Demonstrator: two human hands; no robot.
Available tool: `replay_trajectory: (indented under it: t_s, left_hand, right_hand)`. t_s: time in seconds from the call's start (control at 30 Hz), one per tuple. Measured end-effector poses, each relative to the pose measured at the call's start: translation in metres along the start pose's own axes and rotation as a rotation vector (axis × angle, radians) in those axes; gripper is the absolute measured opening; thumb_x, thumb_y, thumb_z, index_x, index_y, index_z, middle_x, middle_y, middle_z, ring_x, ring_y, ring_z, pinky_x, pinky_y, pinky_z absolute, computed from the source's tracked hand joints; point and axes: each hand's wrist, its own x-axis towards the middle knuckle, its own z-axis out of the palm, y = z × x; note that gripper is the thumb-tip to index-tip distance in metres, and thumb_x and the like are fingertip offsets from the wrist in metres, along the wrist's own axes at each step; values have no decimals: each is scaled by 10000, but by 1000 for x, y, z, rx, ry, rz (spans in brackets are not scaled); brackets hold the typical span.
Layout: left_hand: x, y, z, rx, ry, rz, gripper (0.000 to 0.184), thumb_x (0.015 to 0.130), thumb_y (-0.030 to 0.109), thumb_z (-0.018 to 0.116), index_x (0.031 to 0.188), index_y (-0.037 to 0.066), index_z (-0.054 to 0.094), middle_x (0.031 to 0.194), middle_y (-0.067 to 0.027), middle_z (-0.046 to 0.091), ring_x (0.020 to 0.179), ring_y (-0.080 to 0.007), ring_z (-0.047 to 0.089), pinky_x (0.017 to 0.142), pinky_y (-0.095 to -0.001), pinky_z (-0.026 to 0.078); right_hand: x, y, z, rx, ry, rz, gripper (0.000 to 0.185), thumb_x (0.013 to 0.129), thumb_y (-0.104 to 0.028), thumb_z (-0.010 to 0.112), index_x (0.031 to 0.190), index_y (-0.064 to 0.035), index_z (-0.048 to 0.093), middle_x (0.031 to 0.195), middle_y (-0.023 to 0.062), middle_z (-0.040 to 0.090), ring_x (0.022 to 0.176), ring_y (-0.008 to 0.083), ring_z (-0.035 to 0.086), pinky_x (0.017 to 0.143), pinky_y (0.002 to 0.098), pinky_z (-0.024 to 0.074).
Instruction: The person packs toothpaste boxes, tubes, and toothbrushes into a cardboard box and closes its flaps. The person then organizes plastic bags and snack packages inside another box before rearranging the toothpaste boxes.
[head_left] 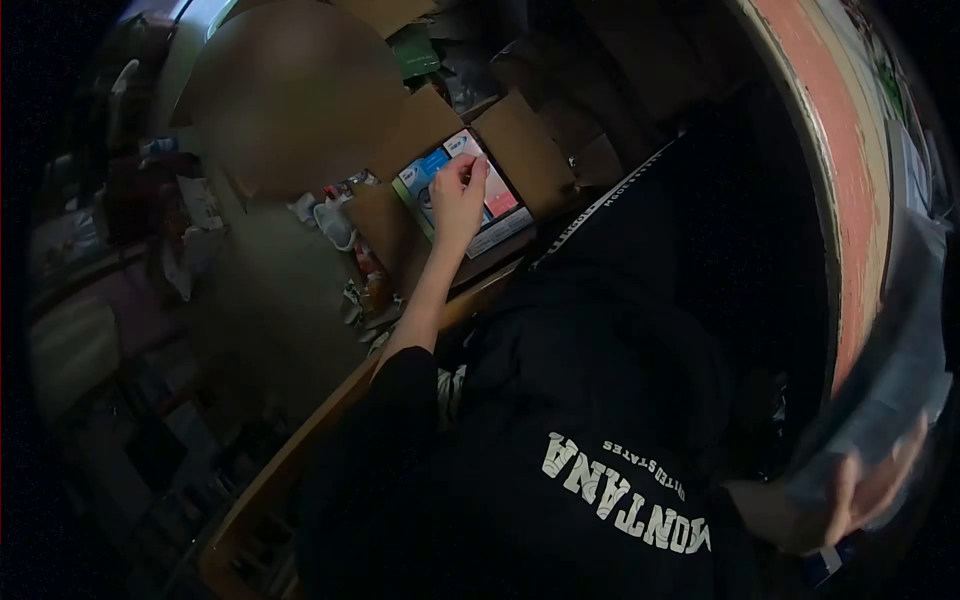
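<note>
My left hand (460, 190) reaches into an open cardboard box (537, 155), its fingers curled in a pinch over some small printed cartons. One carton (500, 200) is white and pink, and a blue one (422, 172) lies beside it. Whatever the pinched fingers hold, if anything, is hidden. At the lower right, my right hand (845, 505) is closed on a translucent, greyish plastic bag (880, 410), blurred near the edge of view. Below that hand shows a small blue and white item (825, 565), too dark to name.
A wooden edge (330, 405) runs diagonally beside my left arm. Crumpled wrappers (340, 225) lie left of the cardboard box. A worn orange-pink panel edge (830, 150) curves down the right side. Dim clutter fills the far left.
</note>
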Motion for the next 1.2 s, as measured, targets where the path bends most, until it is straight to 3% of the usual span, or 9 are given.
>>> replay_trajectory:
  t_s: [0.07,0.13,0.23,0.33,0.47,0.53,0.63,0.83,1.2]
  left_hand:
    - [-13,60,-21,-34,-58,-12,369,845,309,450,708,-6,584,574,-108,559,633,-166,581,614,-273,437]
    - [-32,97,-36,-611,-295,-112,476,862,432,368,839,-1,563,648,-71,560,674,-150,572,630,-254,436]
    - [-58,128,-32,-1020,-44,-35,534,831,425,455,1136,12,308,934,-51,527,794,-125,543,682,-240,441]
    - [-49,99,-48,-693,22,-13,418,723,100,639,1030,27,365,923,-63,529,833,-110,525,695,-230,435]
    - [-25,9,-59,-591,23,-193,352,714,139,641,956,3,423,882,-103,558,810,-164,556,682,-272,444]
    - [-21,-39,-60,154,229,-173,419,694,199,650,974,-13,421,894,-177,570,825,-286,568,713,-357,443]
    - [-25,-124,-59,496,385,-264,456,667,252,659,953,-22,431,907,-226,565,824,-381,548,727,-441,432]
    - [-42,-220,-38,614,164,-813,480,661,276,666,962,-3,417,869,-230,574,807,-382,555,694,-456,456]
    - [-17,-240,2,680,396,-491,514,696,336,650,984,2,385,811,-228,576,764,-374,564,603,-444,455]
  right_hand:
    - [19,-1,48,232,-196,134,573,662,-176,648,1145,1,395,1035,160,482,944,233,503,836,338,382]
    - [28,7,107,449,-303,215,521,647,-60,652,1107,1,414,1004,143,496,924,210,508,818,309,384]
    - [35,29,192,338,-352,-97,479,651,-50,632,1059,-17,382,936,189,453,843,352,499,713,354,419]
    - [39,34,246,375,-475,-140,521,670,-153,655,1078,-20,360,985,161,468,931,317,490,775,341,397]
    - [40,48,281,325,-679,41,530,709,-127,619,1130,-15,316,1102,218,408,1022,345,441,830,355,385]
    - [36,72,297,270,-610,-34,520,725,-114,603,1145,-11,316,1077,224,433,1009,334,460,853,348,378]
    - [35,106,296,330,-583,210,466,709,-114,599,1085,16,357,1043,238,445,923,345,501,789,360,402]
    - [30,150,293,448,-465,425,364,724,-60,570,1041,0,399,799,145,554,672,205,565,613,306,446]
    - [34,160,301,444,-448,510,318,728,-56,560,1013,1,433,704,114,570,606,180,554,579,290,433]
